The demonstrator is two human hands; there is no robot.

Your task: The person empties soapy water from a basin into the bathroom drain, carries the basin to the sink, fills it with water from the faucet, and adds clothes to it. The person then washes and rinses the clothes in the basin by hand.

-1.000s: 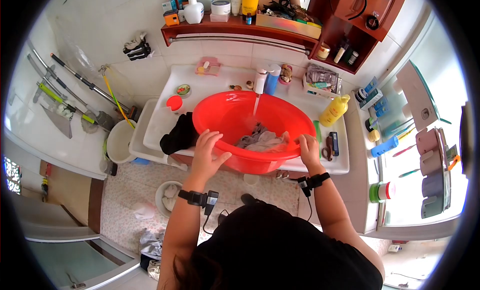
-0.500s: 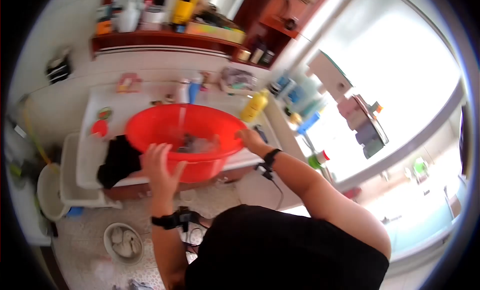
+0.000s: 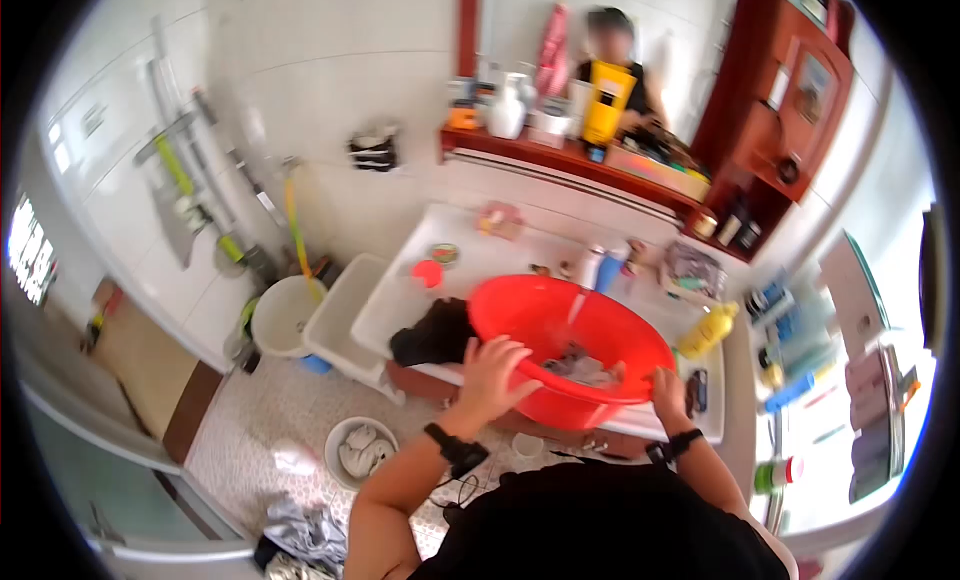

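Note:
A big red basin [image 3: 520, 305] rests on the white sink counter [image 3: 400, 280], with grey and pinkish cloth [image 3: 580, 367] inside it. Water runs into the basin from the faucet [image 3: 592, 265]. At the basin's near left rim is my left hand [image 3: 492, 380], fingers spread, thumb apart, against the edge. My right hand [image 3: 668, 395] has its fingers closed round the right rim. A dark cloth [image 3: 437, 335] lies on the counter just left of the basin.
A yellow bottle [image 3: 708, 330] stands right of the basin. Above runs a red-brown shelf [image 3: 560, 158] with bottles, under a mirror showing a person. On the floor are a bucket of cloths [image 3: 362, 450] and a clothes pile [image 3: 303, 533]. Mops [image 3: 200, 180] lean at left.
The camera view has swung right and then back left, now tilted higher, so the mirror shows. Both hands have stayed at the basin's rim, and the water still runs.

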